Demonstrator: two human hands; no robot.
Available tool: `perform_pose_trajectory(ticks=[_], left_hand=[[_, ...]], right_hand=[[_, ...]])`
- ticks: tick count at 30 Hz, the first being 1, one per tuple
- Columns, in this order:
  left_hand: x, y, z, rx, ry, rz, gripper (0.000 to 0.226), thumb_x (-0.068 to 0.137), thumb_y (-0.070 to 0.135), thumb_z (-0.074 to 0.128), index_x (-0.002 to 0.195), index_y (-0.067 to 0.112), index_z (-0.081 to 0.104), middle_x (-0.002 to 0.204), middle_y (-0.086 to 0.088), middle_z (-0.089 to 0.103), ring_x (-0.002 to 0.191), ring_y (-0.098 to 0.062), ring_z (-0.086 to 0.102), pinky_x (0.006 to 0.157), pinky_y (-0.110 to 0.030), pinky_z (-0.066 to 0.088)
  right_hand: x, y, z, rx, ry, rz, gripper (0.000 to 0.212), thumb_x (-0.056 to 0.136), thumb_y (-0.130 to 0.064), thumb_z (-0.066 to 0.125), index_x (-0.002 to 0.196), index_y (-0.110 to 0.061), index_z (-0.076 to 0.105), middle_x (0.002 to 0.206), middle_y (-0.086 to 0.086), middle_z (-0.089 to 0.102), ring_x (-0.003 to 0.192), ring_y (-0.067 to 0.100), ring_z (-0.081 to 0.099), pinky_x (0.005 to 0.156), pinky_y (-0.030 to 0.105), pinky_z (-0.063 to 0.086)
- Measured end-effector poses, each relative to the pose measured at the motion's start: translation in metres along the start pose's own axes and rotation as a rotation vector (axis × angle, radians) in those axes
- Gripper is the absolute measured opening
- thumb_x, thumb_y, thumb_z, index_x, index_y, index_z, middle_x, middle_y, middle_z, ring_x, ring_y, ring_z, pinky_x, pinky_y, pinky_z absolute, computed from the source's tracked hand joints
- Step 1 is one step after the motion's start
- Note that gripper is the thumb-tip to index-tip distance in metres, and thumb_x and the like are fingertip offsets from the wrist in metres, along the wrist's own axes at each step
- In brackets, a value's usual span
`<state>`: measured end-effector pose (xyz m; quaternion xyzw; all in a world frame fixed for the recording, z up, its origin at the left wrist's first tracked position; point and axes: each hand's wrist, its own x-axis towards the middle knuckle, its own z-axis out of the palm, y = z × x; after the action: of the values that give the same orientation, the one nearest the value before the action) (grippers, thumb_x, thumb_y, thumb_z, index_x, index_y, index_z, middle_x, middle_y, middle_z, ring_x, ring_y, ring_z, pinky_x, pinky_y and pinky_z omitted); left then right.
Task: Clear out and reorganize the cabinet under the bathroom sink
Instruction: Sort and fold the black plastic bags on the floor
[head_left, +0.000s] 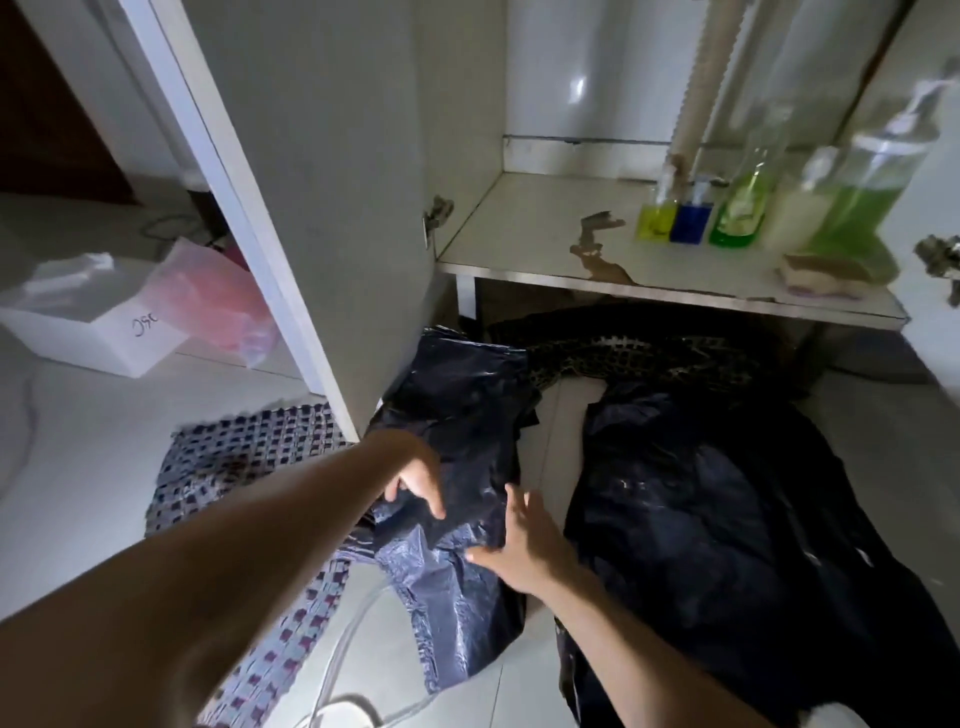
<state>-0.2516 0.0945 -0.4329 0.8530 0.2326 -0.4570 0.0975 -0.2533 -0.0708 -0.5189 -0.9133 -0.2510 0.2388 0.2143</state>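
A dark plastic bag (457, 415) lies flat on the floor in front of the open cabinet. My left hand (415, 475) pinches a fold near its middle. My right hand (524, 540) rests on the same bag with its fingers spread flat. A second, larger dark bag (727, 519) is spread on the floor to the right. The cabinet shelf (545, 234) holds several bottles at its right: a small yellow one (655, 218), a blue one (691, 221), a green one (740, 210) and a big pump bottle of green liquid (857, 208). A sponge (826, 273) lies at the shelf's front edge.
The open white cabinet door (291, 208) stands at the left. A checked mat (249, 467) lies under my left arm. A white box (93, 322) and a pink plastic bag (223, 301) sit on the floor far left. A patterned dark cloth (623, 353) lies under the shelf.
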Motion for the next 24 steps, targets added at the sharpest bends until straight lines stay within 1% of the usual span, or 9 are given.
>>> perform_pose_trajectory(ticks=[4, 7, 9, 11, 14, 17, 20, 22, 24], left_hand=[[0.022, -0.003, 0.021, -0.035, -0.057, 0.033, 0.073, 0.089, 0.038, 0.063, 0.148, 0.010, 0.029, 0.151, -0.014, 0.035, 0.130, -0.029, 0.047, 0.077, -0.041, 0.045], [0.032, 0.004, 0.025, 0.049, -0.085, 0.071, 0.058, 0.094, 0.031, 0.058, 0.141, 0.003, 0.040, 0.143, -0.018, 0.046, 0.125, -0.030, 0.053, 0.063, -0.036, 0.049], [0.034, 0.003, 0.018, 0.060, -0.091, 0.078, 0.048, 0.099, 0.025, 0.050, 0.139, -0.001, 0.042, 0.140, -0.019, 0.050, 0.125, -0.030, 0.053, 0.069, -0.038, 0.048], [0.030, -0.001, 0.007, 0.027, -0.058, 0.106, 0.043, 0.101, 0.019, 0.045, 0.138, -0.001, 0.043, 0.140, -0.018, 0.050, 0.126, -0.029, 0.052, 0.075, -0.037, 0.045], [0.015, -0.007, -0.008, -0.067, 0.005, 0.169, 0.037, 0.099, 0.010, 0.046, 0.134, -0.002, 0.049, 0.136, -0.018, 0.054, 0.123, -0.031, 0.056, 0.065, -0.028, 0.050], [-0.003, -0.012, -0.026, -0.172, 0.040, 0.210, 0.032, 0.096, 0.011, 0.045, 0.123, -0.002, 0.055, 0.129, -0.018, 0.060, 0.118, -0.028, 0.059, 0.069, -0.041, 0.053], [-0.027, -0.013, -0.049, -0.286, 0.131, 0.258, 0.024, 0.096, 0.015, 0.044, 0.110, 0.002, 0.057, 0.122, -0.022, 0.062, 0.111, -0.027, 0.062, 0.072, -0.050, 0.052], [-0.047, -0.007, -0.062, -0.323, 0.213, 0.289, 0.018, 0.097, 0.018, 0.043, 0.103, 0.006, 0.055, 0.121, -0.023, 0.061, 0.106, -0.029, 0.063, 0.069, -0.047, 0.053], [-0.067, 0.000, -0.071, -0.364, 0.363, 0.311, 0.023, 0.098, 0.020, 0.043, 0.108, 0.004, 0.056, 0.122, -0.024, 0.059, 0.096, -0.029, 0.060, 0.066, -0.036, 0.049]], right_hand=[[0.012, 0.006, 0.029, -0.034, 0.046, 0.022, 0.062, 0.089, -0.031, 0.058, 0.141, -0.011, 0.032, 0.136, 0.010, 0.049, 0.124, 0.027, 0.049, 0.098, 0.034, 0.043], [0.024, 0.002, 0.023, -0.011, 0.132, -0.014, 0.015, 0.090, -0.027, 0.053, 0.097, -0.014, 0.056, 0.101, 0.014, 0.066, 0.100, 0.031, 0.061, 0.072, 0.032, 0.043], [0.031, 0.001, 0.015, -0.011, 0.139, -0.058, 0.028, 0.091, -0.029, 0.051, 0.068, -0.015, 0.046, 0.075, 0.013, 0.060, 0.082, 0.033, 0.060, 0.062, 0.029, 0.034], [0.036, -0.002, 0.004, -0.023, 0.119, -0.123, 0.043, 0.095, -0.030, 0.048, 0.058, -0.016, 0.032, 0.060, 0.004, 0.043, 0.068, 0.028, 0.050, 0.062, 0.031, 0.032], [0.041, -0.002, -0.013, 0.052, 0.078, -0.177, 0.038, 0.097, -0.025, 0.046, 0.063, -0.009, 0.039, 0.062, 0.008, 0.043, 0.064, 0.023, 0.045, 0.062, 0.032, 0.033], [0.044, -0.002, -0.035, 0.077, 0.084, -0.118, 0.035, 0.098, -0.024, 0.045, 0.072, -0.002, 0.050, 0.066, 0.010, 0.050, 0.067, 0.023, 0.050, 0.064, 0.029, 0.033], [0.043, -0.006, -0.058, 0.021, 0.048, -0.076, 0.031, 0.099, -0.025, 0.043, 0.106, -0.003, 0.063, 0.099, 0.016, 0.065, 0.096, 0.030, 0.061, 0.076, 0.029, 0.042], [0.038, -0.017, -0.080, 0.033, 0.103, -0.068, 0.038, 0.097, -0.033, 0.047, 0.128, -0.012, 0.056, 0.124, 0.010, 0.061, 0.114, 0.026, 0.058, 0.087, 0.025, 0.043], [0.028, -0.034, -0.109, 0.090, 0.211, -0.084, 0.042, 0.094, -0.041, 0.051, 0.127, -0.016, 0.053, 0.120, 0.004, 0.060, 0.116, 0.023, 0.056, 0.085, 0.021, 0.040]])
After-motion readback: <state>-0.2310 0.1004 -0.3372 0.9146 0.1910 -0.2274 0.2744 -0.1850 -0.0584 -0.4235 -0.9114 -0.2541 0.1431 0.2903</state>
